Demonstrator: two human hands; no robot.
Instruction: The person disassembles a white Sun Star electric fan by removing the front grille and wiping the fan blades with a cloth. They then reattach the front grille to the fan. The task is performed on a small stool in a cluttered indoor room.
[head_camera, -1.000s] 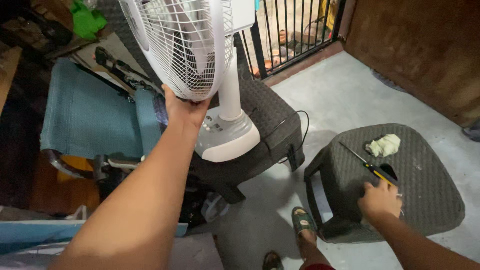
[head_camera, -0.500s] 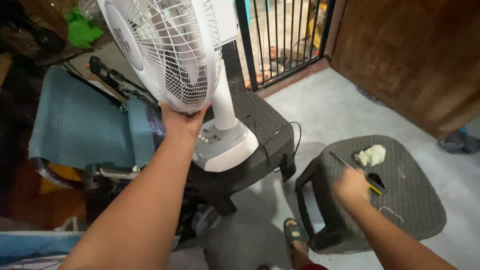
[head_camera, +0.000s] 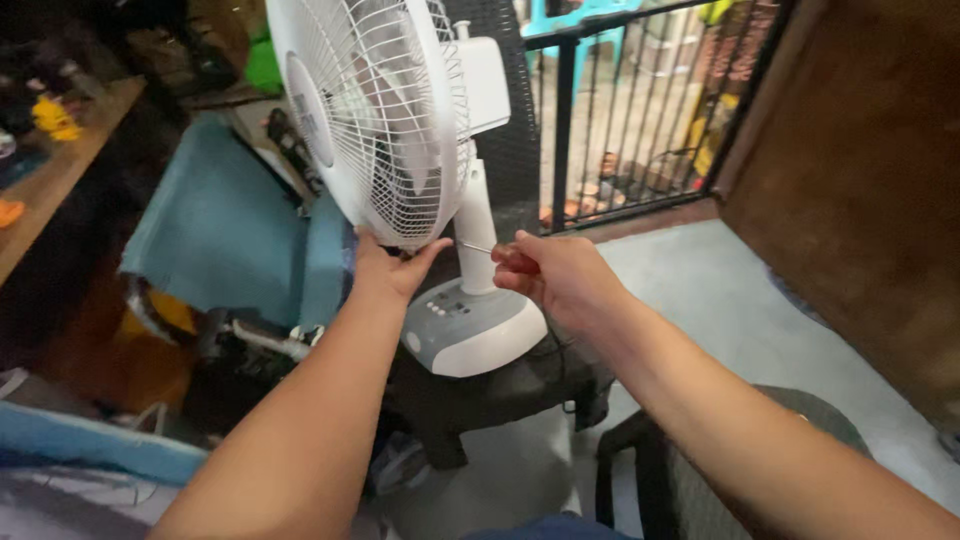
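A white table fan (head_camera: 400, 130) stands on a dark plastic stool (head_camera: 500, 385), its round wire grille tilted a little and facing left, its grey-and-white base (head_camera: 470, 325) sitting near the stool's front edge. The person's left hand (head_camera: 390, 265) reaches up under the grille and cups its bottom rim, the fingers curled close against the wire and the thumb spread out to the right. The right hand (head_camera: 555, 275) is closed in a loose fist around a screwdriver (head_camera: 490, 250); the handle is mostly buried in the grip, with a bit of red showing between the fingers, and the thin metal shaft points left toward the fan's white neck (head_camera: 478, 240), its tip just beside the bottom of the grille. Whether the tip actually touches the fan I cannot tell. The two hands are near each other, with the fan's neck between them. Behind the fan, a black metal gate (head_camera: 640, 110) closes off a cluttered area, and a brown wall (head_camera: 860, 180) runs down the right side. To the left lies a teal folding chair (head_camera: 225, 235), and a second dark stool (head_camera: 660, 470) shows at the bottom right, partly hidden by the right forearm, on the grey concrete floor (head_camera: 720, 290).
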